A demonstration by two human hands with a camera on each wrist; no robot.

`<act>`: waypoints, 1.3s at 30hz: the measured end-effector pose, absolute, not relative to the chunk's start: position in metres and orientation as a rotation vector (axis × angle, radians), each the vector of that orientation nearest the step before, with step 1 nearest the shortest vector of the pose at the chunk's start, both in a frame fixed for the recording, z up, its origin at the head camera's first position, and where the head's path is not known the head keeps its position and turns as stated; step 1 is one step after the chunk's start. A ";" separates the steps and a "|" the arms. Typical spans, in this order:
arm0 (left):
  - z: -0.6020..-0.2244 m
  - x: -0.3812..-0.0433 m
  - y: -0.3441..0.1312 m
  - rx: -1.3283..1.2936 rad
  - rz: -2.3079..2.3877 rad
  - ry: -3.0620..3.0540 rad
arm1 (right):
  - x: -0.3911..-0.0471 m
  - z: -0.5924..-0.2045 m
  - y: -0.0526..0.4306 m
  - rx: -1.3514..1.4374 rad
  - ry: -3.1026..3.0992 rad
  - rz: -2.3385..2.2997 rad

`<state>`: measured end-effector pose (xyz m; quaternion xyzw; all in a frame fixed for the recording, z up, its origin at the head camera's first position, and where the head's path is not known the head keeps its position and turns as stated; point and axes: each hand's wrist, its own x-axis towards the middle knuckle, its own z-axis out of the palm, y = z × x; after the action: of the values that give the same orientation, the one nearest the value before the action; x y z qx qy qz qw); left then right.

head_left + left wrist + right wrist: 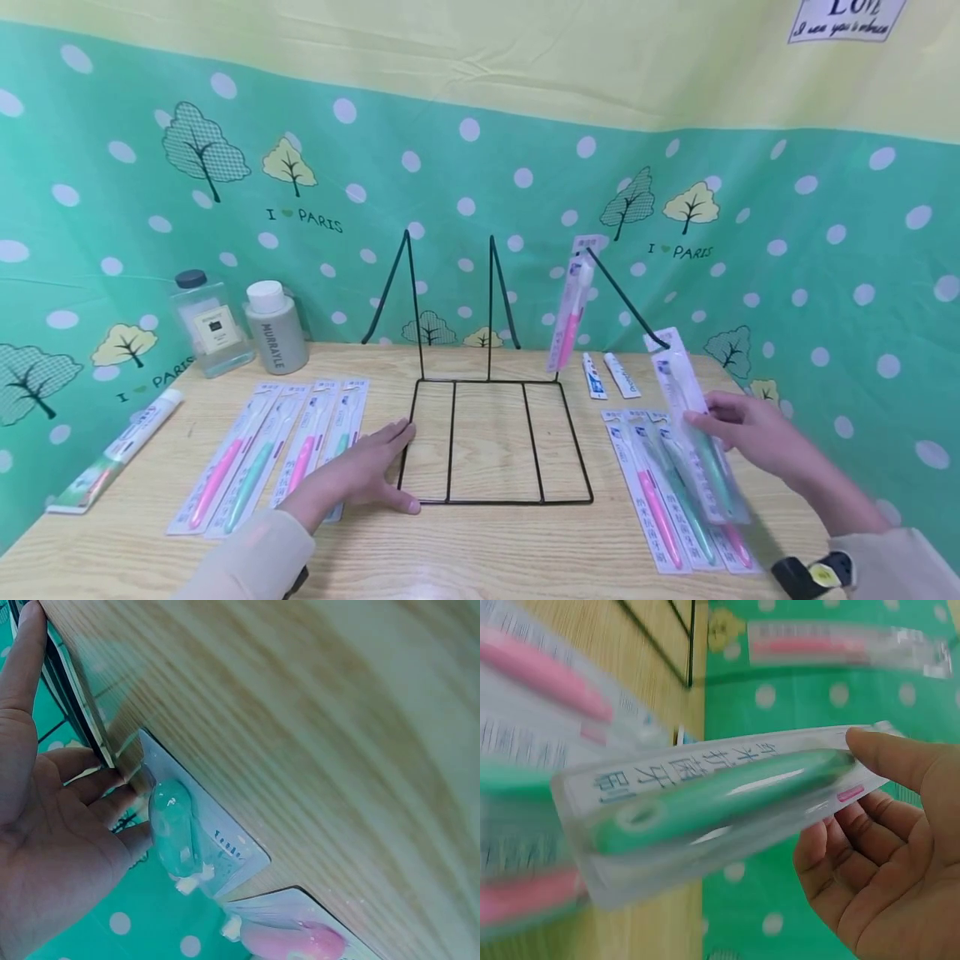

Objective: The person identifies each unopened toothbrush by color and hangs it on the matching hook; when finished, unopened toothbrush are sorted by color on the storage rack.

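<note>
At the right side of the wooden table (525, 554), the right hand (757, 429) pinches a long, flat, clear-and-white plastic pack (678, 379) with a green toothbrush (711, 467) inside. The pack is at that hand's 9 o'clock, its long side running from 11 to 5 o'clock. Its top is by the low tip of the black metal wire rack's (452, 442) right prong (625, 296); I cannot tell if it is hooked. The left hand (367, 467), farther off, rests loosely on the rack's left edge. The right wrist view shows the thumb (892, 757) but hides the pack's top, which the head view shows.
</note>
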<state>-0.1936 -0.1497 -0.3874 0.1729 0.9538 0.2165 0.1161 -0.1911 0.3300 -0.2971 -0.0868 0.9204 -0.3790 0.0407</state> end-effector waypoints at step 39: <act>-0.389 -0.193 -0.149 0.515 0.605 2.824 | -0.163 -0.274 0.174 -1.170 2.249 -1.596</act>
<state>-0.1931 -0.1493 -0.3893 0.1746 0.9574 0.2050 0.1039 -0.1632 0.1745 -0.2736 -0.3895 0.7488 -0.5313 0.0729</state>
